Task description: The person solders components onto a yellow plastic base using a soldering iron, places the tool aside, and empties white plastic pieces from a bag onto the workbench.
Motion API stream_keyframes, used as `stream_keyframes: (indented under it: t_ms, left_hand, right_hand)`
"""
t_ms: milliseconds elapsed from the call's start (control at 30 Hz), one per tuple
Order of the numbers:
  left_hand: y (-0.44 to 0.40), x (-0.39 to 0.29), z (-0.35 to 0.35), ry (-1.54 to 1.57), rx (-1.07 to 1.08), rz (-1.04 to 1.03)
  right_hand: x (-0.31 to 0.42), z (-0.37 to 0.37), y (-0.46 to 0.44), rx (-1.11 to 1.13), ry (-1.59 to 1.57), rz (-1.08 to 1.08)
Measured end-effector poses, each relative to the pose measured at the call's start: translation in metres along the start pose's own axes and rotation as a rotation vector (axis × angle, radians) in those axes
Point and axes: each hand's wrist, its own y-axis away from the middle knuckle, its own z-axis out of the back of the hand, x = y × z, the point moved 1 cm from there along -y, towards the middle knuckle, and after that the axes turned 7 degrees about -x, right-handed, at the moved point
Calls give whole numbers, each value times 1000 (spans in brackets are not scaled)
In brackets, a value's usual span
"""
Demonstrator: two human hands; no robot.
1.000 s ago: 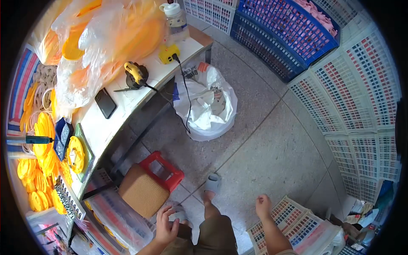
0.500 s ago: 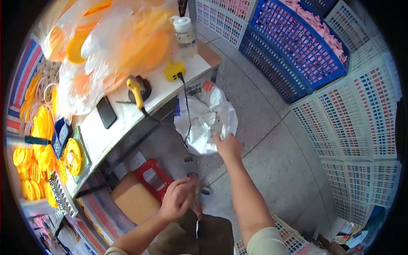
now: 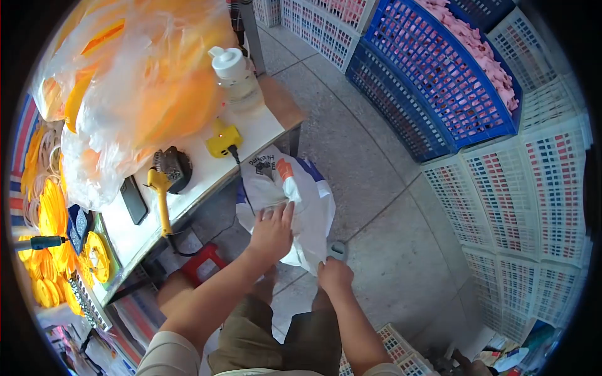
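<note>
Your work area is bounded at the far right by stacked white crates and a blue crate filled with pink pieces. To your left is the bench, carrying clear plastic bags of orange pieces. The white sack is low down, just beyond the near edge of the bench and ahead of your legs. Observe the cable hazard: a black cable runs from the yellow power block over the bench edge and down beside the sack, close to your left hand. If the sack or your fingers catch this cable, a pull could drag the power block off the edge and knock the lidded bottle standing near it. A hard, one-sided tug at the gathered corner could also stretch or tear the thin film, or tip the sack towards you. The sack is white, glossy and creased, with dark lettering and an orange mark near its top and blue patches at its sides; its near side is drawn out to a point. How full it is cannot be told. Your left hand lies on the upper part of the sack, fingers slightly spread. Your right hand is closed in a fist, pinching the sack's drawn-out near corner.
</note>
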Motion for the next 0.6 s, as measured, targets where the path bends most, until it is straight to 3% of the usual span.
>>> stream_keyframes:
  t_ms: [133,167,267,300,333,400,467,500,600]
  left_hand:
    - [2,3,-9,1,227,65]
    - [1,3,-8,22,148,23]
    - [-8,7,1,228,32,239]
    - [-10,12,-5,360,-134,310]
    - [-19,13,4,499,-102,488]
    - [-33,16,15,594,-224,600]
    - [-44,34,5,758,-298,624]
    - [-46,39,4,713,-278,653]
    - [-60,31,12,501,-455,471]
  right_hand:
    - [-31,23,1,17,-27,-11]
    - [-40,23,2,22,-24,15]
    - [-54,25,-1,41,-33,61]
    - [-56,25,1,67,-39,56]
    - [-58,27,4,94,-44,50]
    - [-70,28,13,96,-66,79]
    - [-83,36,23,110,-91,89]
    - [-91,45,29,126,-102,84]
    - [-115,71,48,121,-109,69]
